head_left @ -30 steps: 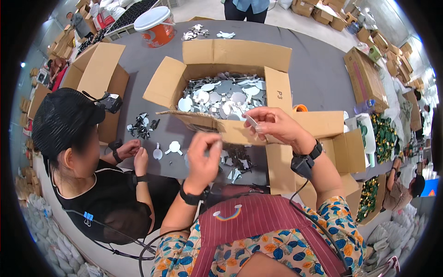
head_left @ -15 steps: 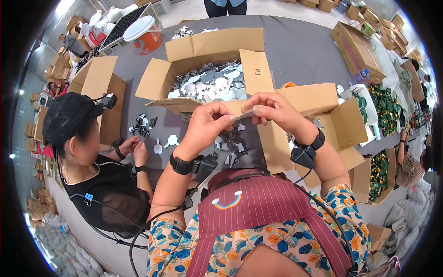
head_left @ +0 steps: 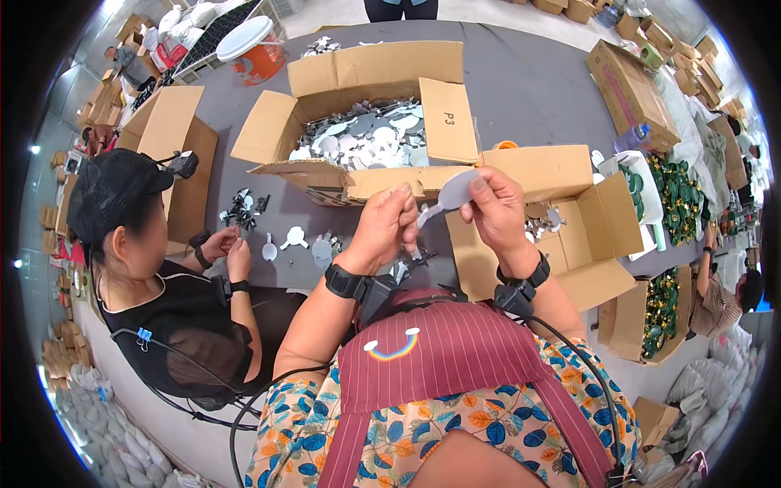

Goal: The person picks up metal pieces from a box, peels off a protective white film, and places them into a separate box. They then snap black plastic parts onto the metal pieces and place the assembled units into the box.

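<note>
My right hand (head_left: 498,213) pinches a flat grey oval cut-out piece (head_left: 458,191) between thumb and fingers, its narrow stem pointing left. My left hand (head_left: 380,226) is closed beside that stem; what its fingers hold, if anything, is hidden. Beneath my hands, dark scraps (head_left: 421,260) show on the grey table. In front stands an open cardboard box (head_left: 374,71) heaped with white and grey cut-out pieces (head_left: 366,138). Another open carton (head_left: 563,169), by my right wrist, has some pieces inside.
At my left a co-worker (head_left: 163,317) in a black cap handles something small near a pile of black scraps (head_left: 242,210). Loose pieces (head_left: 294,237) lie between us. An orange bucket (head_left: 259,63) stands far left, a long carton (head_left: 630,93) far right.
The cut-out piece, edge-on between both hands before, is now turned with its flat face showing in my right hand. My left hand has drawn lower and closed up.
</note>
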